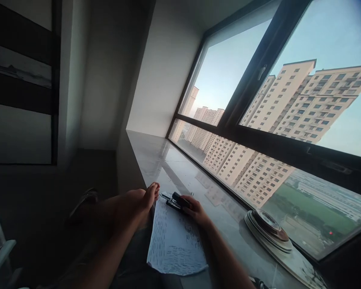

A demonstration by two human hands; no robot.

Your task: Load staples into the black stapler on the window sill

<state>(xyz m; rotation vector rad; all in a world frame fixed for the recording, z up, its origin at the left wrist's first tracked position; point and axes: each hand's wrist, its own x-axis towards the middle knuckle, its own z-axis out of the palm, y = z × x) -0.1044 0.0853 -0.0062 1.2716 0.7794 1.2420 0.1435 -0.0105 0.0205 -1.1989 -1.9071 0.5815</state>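
Note:
A black stapler [177, 200] lies over the top end of a handwritten sheet of paper [180, 245], its jaws parted and a shiny metal strip sticking out to the left. My right hand [195, 210] is closed around the stapler's right end. Just left of the metal strip, my left hand [152, 194] is closed with its fingertips together, by the sheet's upper left corner; whatever they may hold is too small to make out. The sheet is covered in lines of dark writing, and its lower edge curls up.
The grey, glossy window sill [159, 156] carries several tiny bits beyond my hands. Round mats or plates [266, 228] are stacked at its right, against the window frame [276, 140]. My bent leg [120, 206] is left of the sill, and a white chair part [0, 245] shows lower left.

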